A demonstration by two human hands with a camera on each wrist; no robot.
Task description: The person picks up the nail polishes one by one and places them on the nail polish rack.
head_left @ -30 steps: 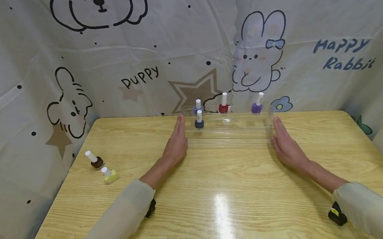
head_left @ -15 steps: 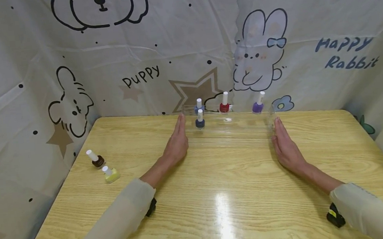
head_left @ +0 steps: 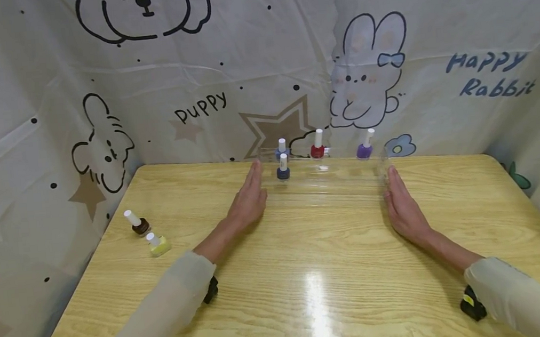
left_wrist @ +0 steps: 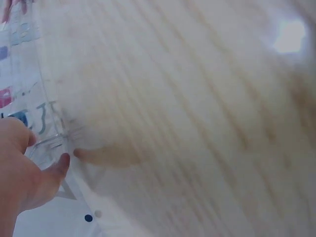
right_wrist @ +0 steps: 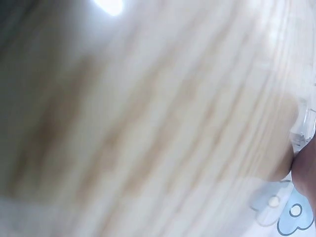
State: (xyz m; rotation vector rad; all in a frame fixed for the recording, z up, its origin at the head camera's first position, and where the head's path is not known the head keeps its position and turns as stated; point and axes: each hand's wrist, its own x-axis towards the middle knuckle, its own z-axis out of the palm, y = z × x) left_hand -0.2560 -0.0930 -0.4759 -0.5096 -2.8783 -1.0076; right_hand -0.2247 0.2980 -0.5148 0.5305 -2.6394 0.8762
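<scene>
A clear stepped display rack (head_left: 334,181) stands at the back of the table. My left hand (head_left: 247,200) touches its left end with fairly straight fingers, and my right hand (head_left: 406,207) lies along its right end in the same way. On the rack's rear step stand a light blue nail polish bottle (head_left: 281,151), a red one (head_left: 318,151) and a purple one (head_left: 365,151). A dark blue nail polish bottle (head_left: 283,174) sits one step lower at the left. The left wrist view catches my left thumb and finger (left_wrist: 42,180) by the rack's corner.
Toward the table's left edge are a dark brown nail polish bottle (head_left: 140,227) and a yellow one (head_left: 160,246), side by side. A printed cloth (head_left: 261,67) hangs behind the wooden table (head_left: 272,302) and along its sides.
</scene>
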